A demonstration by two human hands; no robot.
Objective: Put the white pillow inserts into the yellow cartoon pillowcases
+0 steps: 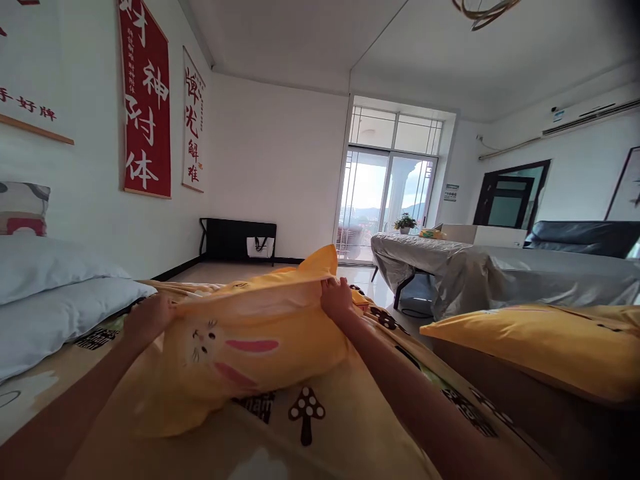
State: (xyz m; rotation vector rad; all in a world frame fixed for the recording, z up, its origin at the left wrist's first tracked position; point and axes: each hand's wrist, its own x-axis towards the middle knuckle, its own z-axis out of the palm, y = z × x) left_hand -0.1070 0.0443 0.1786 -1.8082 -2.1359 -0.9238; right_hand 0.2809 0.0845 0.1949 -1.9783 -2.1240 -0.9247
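A yellow pillowcase [300,347] with a printed rabbit face and pink ears lies in front of me on a patterned bedspread [340,427]. My left hand [150,315] is closed on its upper left edge, somewhat blurred. At the upper right of the same edge, my right hand [337,297] pinches the fabric with bent fingers. The edge is stretched between both hands, and a yellow corner sticks up beyond my right hand. Whether a pillow fills the case cannot be made out.
White pillows [85,313] are stacked at the left by the wall. A second yellow pillow [540,340] lies at the right. Beyond stand a plastic-covered table [450,260] and a black folded frame [225,239] holding a white bag.
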